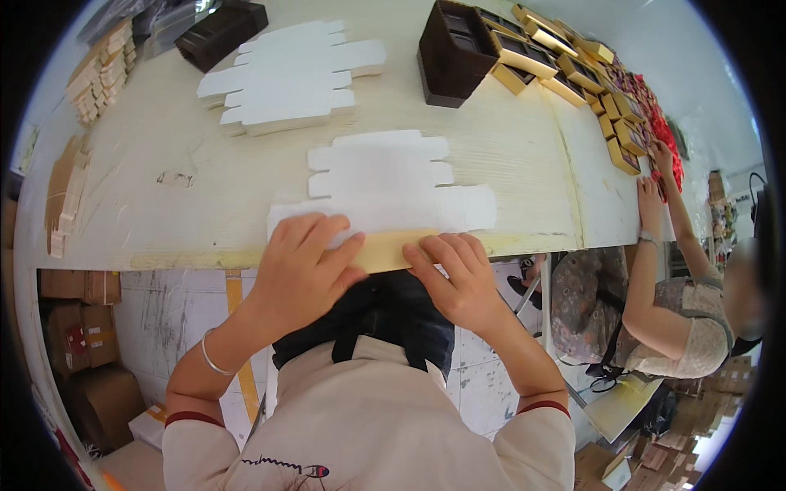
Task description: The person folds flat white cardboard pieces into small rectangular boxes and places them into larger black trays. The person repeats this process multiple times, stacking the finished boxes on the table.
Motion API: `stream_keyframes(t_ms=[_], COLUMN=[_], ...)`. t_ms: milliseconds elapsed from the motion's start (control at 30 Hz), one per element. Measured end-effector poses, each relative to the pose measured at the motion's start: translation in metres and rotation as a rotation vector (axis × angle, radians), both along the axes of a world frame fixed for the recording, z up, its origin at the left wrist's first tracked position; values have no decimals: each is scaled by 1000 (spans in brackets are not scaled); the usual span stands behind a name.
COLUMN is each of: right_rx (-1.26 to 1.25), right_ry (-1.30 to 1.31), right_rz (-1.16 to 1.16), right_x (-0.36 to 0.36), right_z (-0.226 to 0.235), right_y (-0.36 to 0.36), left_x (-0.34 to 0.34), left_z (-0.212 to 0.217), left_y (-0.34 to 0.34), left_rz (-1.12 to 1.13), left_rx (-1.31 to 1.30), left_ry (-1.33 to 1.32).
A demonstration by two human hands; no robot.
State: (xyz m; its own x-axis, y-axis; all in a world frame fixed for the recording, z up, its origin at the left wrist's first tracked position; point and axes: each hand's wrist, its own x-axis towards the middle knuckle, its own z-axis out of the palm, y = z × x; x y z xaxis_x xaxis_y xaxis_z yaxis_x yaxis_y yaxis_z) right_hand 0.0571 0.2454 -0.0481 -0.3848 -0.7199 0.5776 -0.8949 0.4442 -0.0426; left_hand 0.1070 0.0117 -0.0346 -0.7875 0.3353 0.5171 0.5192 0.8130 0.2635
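A flat cardboard box blank [381, 168], white side up with notched tabs, lies at the table's near edge. Its near strip is turned up and shows a gold face [385, 251]. My left hand [301, 266] grips the left part of this strip, with fingers bent over the white board and the thumb on the gold side. On the right end of the strip, my right hand [460, 280] has its fingers curled over the top and its thumb against the gold. The fingertips of both hands are partly hidden.
Beyond lies a stack of white blanks [286, 72]. Dark brown plastic trays [456, 59] stand nested near gold boxes [565, 65] and red items [661, 123]. Folded card pieces [67, 192] lie at left. At right, a co-worker's hands [651, 192] reach over the table. Cartons [98, 405] sit underneath.
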Motion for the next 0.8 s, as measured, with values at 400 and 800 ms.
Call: stream_keyframes(t_ms=[400, 800], right_rx=[220, -607], right_ry=[-676, -1222], right_rz=[-23, 161], right_x=[-47, 2], right_z=[37, 37], right_y=[-21, -21], left_x=[-32, -10], left_z=[13, 28], left_y=[-13, -7], left_rz=[-53, 131], left_rx=[133, 231], left_ry=[-406, -548])
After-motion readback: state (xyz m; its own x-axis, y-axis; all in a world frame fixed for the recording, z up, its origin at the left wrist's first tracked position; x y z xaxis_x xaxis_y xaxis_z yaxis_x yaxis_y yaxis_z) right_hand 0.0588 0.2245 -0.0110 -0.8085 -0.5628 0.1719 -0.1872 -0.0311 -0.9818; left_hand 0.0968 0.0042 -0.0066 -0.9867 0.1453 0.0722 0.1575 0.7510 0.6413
